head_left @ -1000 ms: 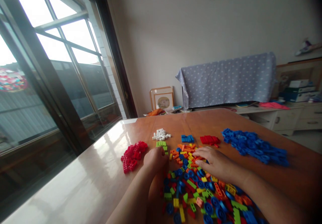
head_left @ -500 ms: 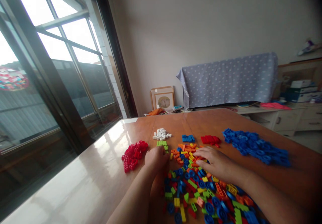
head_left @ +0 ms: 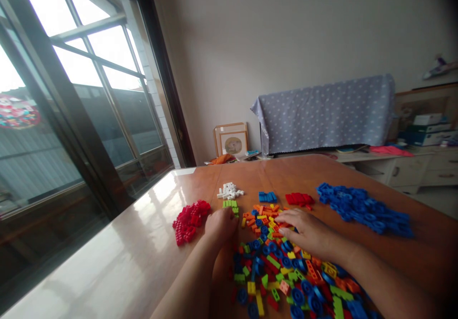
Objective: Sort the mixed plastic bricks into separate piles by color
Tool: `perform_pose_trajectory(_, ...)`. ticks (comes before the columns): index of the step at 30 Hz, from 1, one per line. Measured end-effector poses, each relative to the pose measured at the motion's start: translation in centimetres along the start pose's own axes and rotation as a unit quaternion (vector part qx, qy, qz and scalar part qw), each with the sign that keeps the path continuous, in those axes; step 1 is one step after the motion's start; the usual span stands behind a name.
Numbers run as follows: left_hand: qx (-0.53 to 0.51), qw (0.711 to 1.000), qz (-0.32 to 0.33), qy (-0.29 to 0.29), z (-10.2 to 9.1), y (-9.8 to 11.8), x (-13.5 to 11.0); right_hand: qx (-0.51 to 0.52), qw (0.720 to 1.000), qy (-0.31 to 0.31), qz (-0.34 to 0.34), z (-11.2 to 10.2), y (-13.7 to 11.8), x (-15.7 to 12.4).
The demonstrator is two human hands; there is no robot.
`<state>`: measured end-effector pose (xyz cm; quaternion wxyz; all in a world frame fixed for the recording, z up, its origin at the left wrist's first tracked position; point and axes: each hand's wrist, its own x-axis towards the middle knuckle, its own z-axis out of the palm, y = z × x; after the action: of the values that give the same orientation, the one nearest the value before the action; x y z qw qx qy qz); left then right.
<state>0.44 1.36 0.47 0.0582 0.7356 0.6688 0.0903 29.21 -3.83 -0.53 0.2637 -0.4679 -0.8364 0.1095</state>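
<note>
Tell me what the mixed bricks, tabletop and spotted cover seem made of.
Mixed bricks: likely moulded plastic, slightly shiny, with solid bright colours.
Tabletop: perhaps varnished wood, glossy, brown with bright reflections.
Spotted cover: apparently fabric, matte, draping loosely.

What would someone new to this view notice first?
Probably the mixed heap of colourful toy bricks, spread over the near part of the table between the forearms. The right hand reaches over its far end; the left hand is beside the small green group. Further right lies a large blue pile.
</note>
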Motion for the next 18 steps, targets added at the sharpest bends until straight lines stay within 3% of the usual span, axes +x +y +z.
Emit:
perform_pose_trajectory(13,0.001,1.0,-0.002,0.008,-0.4,0.3,-0.4,0.005,1.0,0.015,0.007,-0.7,-0.1,0.1)
perform_pose_trajectory(18,-0.027,0.997,0.064,0.019,-1.1,1.3,-1.6,-0.009,1.0,0.011,0.004,-0.9,-0.3,0.0)
